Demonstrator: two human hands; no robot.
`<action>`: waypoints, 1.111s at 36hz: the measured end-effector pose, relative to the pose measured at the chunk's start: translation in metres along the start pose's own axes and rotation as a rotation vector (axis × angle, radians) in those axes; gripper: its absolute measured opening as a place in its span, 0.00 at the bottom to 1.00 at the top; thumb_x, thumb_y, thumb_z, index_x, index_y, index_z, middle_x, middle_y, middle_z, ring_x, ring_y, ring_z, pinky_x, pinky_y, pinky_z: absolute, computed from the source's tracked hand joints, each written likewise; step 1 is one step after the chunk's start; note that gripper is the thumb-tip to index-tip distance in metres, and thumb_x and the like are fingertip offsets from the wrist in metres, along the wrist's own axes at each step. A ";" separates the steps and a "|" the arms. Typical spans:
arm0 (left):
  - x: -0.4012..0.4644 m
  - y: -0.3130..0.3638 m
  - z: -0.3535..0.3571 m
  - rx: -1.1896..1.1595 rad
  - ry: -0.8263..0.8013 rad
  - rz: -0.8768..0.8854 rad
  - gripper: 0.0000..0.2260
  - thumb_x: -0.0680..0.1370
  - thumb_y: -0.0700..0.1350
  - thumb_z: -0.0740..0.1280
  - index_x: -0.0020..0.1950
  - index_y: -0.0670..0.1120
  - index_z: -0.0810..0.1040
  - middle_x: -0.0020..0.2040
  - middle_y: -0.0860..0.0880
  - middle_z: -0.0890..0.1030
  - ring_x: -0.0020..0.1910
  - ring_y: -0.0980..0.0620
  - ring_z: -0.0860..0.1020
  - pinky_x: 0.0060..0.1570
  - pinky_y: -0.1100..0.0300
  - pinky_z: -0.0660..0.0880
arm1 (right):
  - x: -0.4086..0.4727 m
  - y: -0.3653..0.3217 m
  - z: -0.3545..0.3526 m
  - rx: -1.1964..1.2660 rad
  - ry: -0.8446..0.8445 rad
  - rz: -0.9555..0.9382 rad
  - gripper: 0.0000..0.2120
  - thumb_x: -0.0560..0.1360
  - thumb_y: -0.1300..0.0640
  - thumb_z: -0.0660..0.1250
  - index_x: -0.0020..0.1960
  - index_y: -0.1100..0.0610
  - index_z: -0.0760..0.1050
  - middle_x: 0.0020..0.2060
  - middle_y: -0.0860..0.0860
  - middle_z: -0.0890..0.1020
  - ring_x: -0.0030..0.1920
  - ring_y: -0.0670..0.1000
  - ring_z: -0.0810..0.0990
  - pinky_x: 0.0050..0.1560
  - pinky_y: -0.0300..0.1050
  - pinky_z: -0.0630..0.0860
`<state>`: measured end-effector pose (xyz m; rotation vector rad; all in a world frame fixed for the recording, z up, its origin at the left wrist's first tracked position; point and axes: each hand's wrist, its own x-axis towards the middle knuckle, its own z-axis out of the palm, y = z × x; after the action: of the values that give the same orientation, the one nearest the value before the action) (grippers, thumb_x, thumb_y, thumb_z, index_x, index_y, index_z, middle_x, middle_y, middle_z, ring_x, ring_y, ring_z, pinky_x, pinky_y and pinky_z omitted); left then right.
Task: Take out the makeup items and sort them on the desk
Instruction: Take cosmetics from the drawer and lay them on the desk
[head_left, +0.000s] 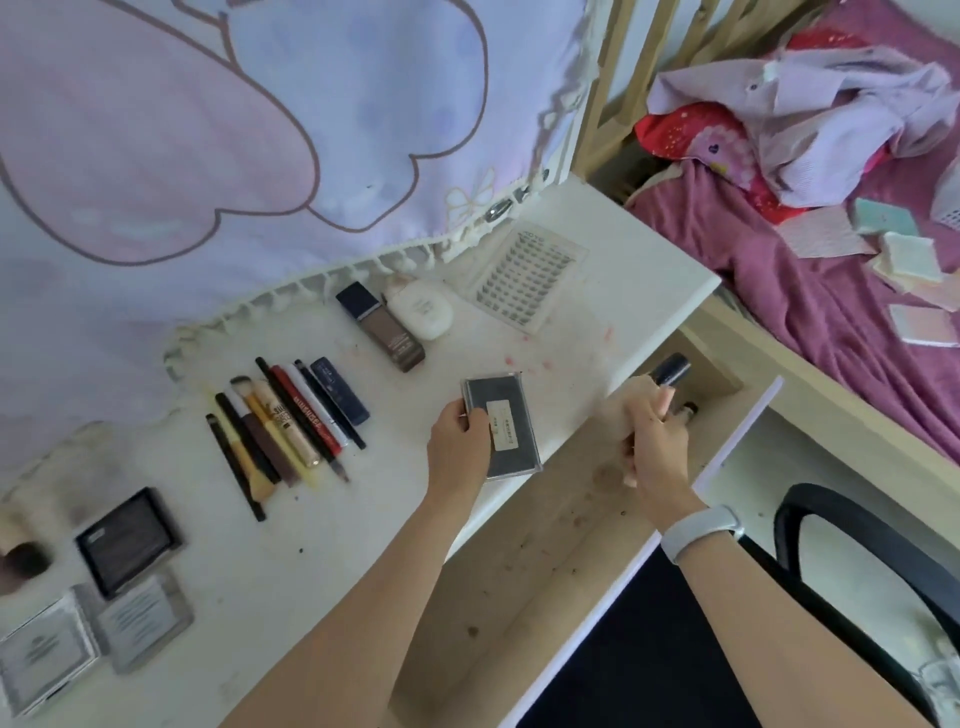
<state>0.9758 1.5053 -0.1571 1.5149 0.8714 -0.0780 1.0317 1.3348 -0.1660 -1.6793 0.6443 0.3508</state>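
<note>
1. I see the left hand (460, 441) reaching forward over the desk edge, thumb and fingers pinching the near-left corner of a flat dark grey rectangular compact with a white label (503, 428).
2. The compact sits at the front edge of the white desktop (597, 291); I cannot tell whether it rests on it or is lifted.
3. The right hand (655, 431), a white band (701, 531) on its wrist, is curled around a dark blue glossy tube-shaped item (672, 370) above the open pale wooden drawer (519, 582). Most of that item is hidden by the fingers.
4. The drawer floor looks speckled with dark crumbs.
5. On the desk to the left lies a row of slim pencils, brushes and tubes (291, 426), touching side by side.
6. Behind them lie a brown rectangular bottle with a dark cap (387, 327) and, just beside it, a rounded white plastic bottle (422, 312).
7. A clear ribbed tray of small dark lashes (524, 278) lies further right.
8. Near the left edge are a black square compact (127, 540) and clear square cases (93, 634), partly blurred.
</note>
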 end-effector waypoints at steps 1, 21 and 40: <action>-0.003 -0.002 -0.009 -0.012 0.028 -0.003 0.08 0.80 0.42 0.56 0.51 0.46 0.75 0.45 0.48 0.79 0.47 0.49 0.77 0.43 0.55 0.75 | -0.006 -0.001 0.006 -0.001 -0.040 -0.041 0.11 0.77 0.55 0.61 0.37 0.55 0.65 0.29 0.51 0.64 0.28 0.48 0.62 0.24 0.37 0.60; -0.018 -0.029 -0.074 0.078 0.218 0.060 0.06 0.78 0.41 0.65 0.54 0.44 0.74 0.46 0.50 0.80 0.38 0.62 0.75 0.31 0.78 0.69 | -0.025 -0.038 0.117 -0.390 -0.293 -0.579 0.09 0.76 0.64 0.63 0.41 0.67 0.66 0.32 0.52 0.64 0.34 0.51 0.63 0.29 0.36 0.61; -0.021 -0.028 -0.066 0.022 0.187 0.052 0.16 0.76 0.37 0.67 0.61 0.50 0.69 0.50 0.52 0.77 0.47 0.56 0.76 0.41 0.75 0.72 | -0.053 0.017 0.092 -0.579 -0.343 -0.442 0.09 0.79 0.57 0.59 0.56 0.56 0.74 0.41 0.48 0.80 0.33 0.45 0.74 0.31 0.33 0.70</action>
<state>0.9157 1.5505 -0.1577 1.5829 0.9808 0.0938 0.9899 1.4339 -0.1693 -2.1787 -0.1104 0.5196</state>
